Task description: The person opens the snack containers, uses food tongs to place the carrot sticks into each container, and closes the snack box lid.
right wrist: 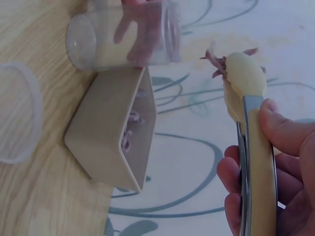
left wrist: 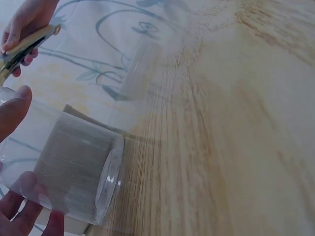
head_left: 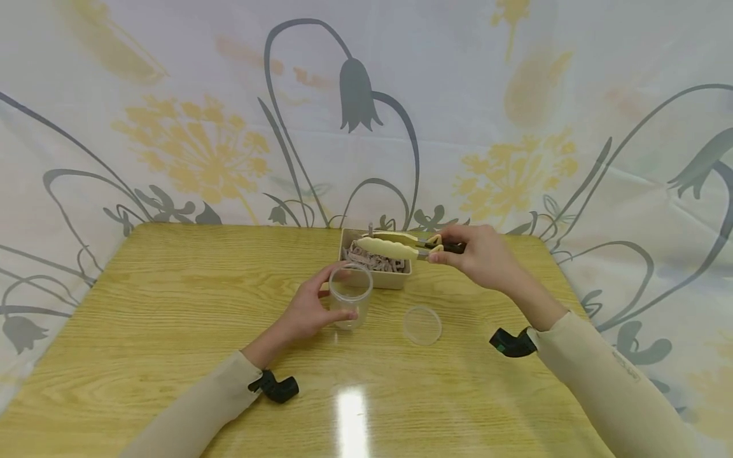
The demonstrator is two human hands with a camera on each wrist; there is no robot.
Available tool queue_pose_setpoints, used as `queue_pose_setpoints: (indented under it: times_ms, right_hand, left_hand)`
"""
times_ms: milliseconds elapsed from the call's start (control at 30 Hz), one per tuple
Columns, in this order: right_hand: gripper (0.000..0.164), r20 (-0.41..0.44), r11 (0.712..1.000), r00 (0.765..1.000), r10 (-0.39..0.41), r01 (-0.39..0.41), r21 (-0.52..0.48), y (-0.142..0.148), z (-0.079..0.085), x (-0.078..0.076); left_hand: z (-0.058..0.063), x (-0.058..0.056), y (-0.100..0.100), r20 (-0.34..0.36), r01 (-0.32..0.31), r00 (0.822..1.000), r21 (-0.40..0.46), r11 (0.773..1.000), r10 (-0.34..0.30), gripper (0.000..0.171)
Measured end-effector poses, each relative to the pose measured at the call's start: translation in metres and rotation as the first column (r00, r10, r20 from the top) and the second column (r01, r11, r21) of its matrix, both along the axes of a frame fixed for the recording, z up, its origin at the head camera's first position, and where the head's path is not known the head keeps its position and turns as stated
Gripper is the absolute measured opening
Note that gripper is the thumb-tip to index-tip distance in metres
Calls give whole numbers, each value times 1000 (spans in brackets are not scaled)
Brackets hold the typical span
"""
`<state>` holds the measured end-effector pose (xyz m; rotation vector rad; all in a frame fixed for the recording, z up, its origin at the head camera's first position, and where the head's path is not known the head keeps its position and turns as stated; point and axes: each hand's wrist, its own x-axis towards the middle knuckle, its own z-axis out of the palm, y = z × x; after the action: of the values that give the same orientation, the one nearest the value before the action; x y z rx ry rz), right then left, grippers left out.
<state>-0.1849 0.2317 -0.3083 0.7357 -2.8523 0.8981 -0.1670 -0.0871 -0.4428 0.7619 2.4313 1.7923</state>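
Observation:
My left hand grips a clear plastic jar, thumb on one side and fingers on the other. The jar stands upright with its open mouth facing up, just in front of a beige box. My right hand holds cream-tipped tongs level above the box. Squeezed together, the tongs' heads pinch a small tuft of pinkish-brown paper shreds. More crinkled shreds lie in the box.
A round translucent lid lies on the wooden table, to the right of the jar. Behind the table's far edge hangs a flower-patterned curtain. Each wrist wears a black camera mount.

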Motion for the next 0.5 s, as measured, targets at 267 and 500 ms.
queue_pose_setpoints:
  times_ms: [267, 500]
  right_hand:
    - [21, -21, 996, 997, 76, -77, -37, -9, -8, 11]
    - [20, -12, 992, 993, 116, -116, -48, -14, -17, 13]
  left_hand:
    - [-2, -2, -1, 16, 20, 1000, 16, 1000, -21, 88]
    - [-1, -1, -2, 28, 16, 999, -5, 1000, -15, 92]
